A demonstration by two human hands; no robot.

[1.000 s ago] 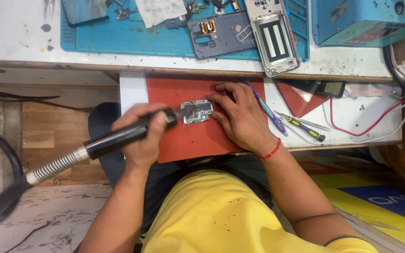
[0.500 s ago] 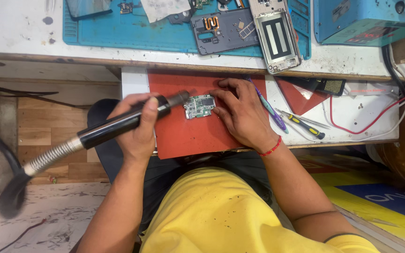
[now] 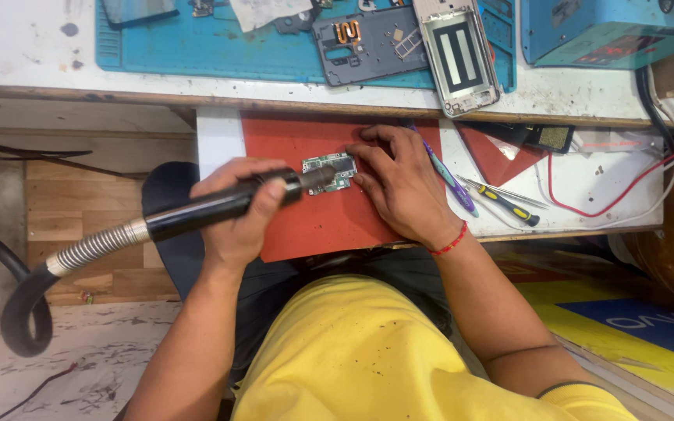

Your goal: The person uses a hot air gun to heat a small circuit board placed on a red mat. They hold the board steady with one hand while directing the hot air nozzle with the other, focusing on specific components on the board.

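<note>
Head view: left hand (image 3: pixel 237 214) clamped around a hot-air wand (image 3: pixel 220 204), nozzle over a small circuit board (image 3: pixel 329 171) lying on the red mat (image 3: pixel 313 226). Right hand (image 3: pixel 399 183), fingers spread, pins the board's right edge. Heating appears underway; no component looks lifted yet.

A small green circuit board (image 3: pixel 329 171) lies flat on a red mat (image 3: pixel 306 226), near the mat's upper middle. A black hot-air tool (image 3: pixel 220 204) with a ribbed metal collar and a black hose slants up from the lower left, its metal nozzle tip just over the board's middle.
</note>
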